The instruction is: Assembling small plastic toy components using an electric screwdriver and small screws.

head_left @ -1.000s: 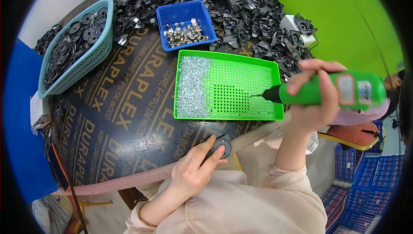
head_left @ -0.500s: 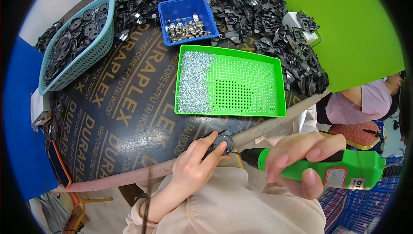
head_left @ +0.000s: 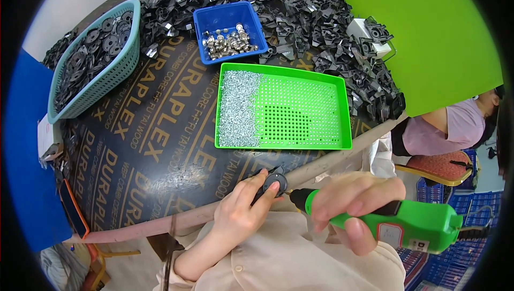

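Observation:
My left hand (head_left: 242, 212) pinches a small round black part (head_left: 273, 183) at the table's near edge. In my right hand (head_left: 357, 205) I grip a green electric screwdriver (head_left: 407, 222), lying almost level, with its tip close to the right side of the black part. Beyond my hands sits a green perforated tray (head_left: 321, 114) with a heap of small silver screws (head_left: 238, 109) along its left side.
A blue bin (head_left: 254, 21) of silver metal pieces stands behind the tray. A teal basket (head_left: 110, 74) of black discs is at the left. Heaps of black plastic parts (head_left: 300, 7) cover the table's far side. Another person (head_left: 455, 128) sits at the right.
My right hand brought the screwdriver from the green tray down to the table's near edge, its tip now beside the black part. The left hand has stayed on that part.

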The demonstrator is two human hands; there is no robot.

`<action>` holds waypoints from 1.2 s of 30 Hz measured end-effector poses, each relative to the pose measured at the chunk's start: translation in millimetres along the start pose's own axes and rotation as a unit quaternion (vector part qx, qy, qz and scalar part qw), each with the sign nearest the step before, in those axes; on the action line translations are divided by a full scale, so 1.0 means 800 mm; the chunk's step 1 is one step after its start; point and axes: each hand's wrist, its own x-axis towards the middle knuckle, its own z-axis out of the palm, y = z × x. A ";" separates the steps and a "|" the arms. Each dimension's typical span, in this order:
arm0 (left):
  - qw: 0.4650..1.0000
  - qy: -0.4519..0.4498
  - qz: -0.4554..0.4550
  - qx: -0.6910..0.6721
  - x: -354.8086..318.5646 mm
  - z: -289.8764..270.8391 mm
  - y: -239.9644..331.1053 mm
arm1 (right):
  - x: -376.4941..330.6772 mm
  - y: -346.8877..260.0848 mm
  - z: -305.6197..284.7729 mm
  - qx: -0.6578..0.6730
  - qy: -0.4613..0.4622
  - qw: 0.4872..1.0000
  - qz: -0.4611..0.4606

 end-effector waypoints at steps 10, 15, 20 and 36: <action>1.000 0.014 -0.004 -0.023 0.000 0.000 0.004 | 0.039 -0.005 -0.037 0.002 0.225 0.965 -0.135; 0.998 0.030 -0.039 -0.036 -0.002 0.003 0.003 | 0.061 0.046 -0.076 -0.063 0.277 0.955 -0.087; 0.999 0.021 -0.029 -0.028 -0.001 0.001 0.002 | 0.064 0.054 -0.075 -0.075 0.281 0.954 -0.076; 0.999 0.034 -0.031 -0.017 -0.002 0.001 0.004 | 0.065 0.059 -0.076 -0.101 0.253 0.960 -0.067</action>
